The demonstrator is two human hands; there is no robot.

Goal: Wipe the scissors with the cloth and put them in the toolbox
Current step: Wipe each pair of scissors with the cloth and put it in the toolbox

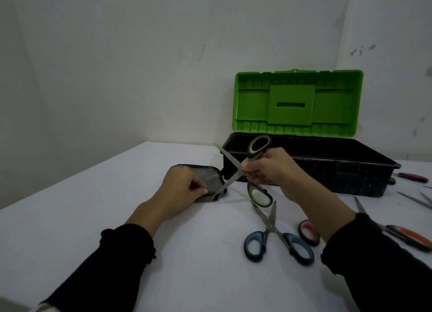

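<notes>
My right hand (268, 169) grips a pair of green-and-black scissors (258, 148) near the pivot, blades spread wide apart above the table. One blade points up and left toward the toolbox, the other slants down left into the grey cloth (210, 177). My left hand (184, 190) pinches the cloth around that lower blade's tip. The black toolbox (327, 169) stands behind with its green lid (298, 101) upright and open.
Blue-handled scissors (278, 239) lie on the white table (93, 206) near my right forearm. A pink-handled pair (308, 231), an orange-handled pair (411, 237) and other tools (412, 177) lie to the right. The wall is just behind the toolbox.
</notes>
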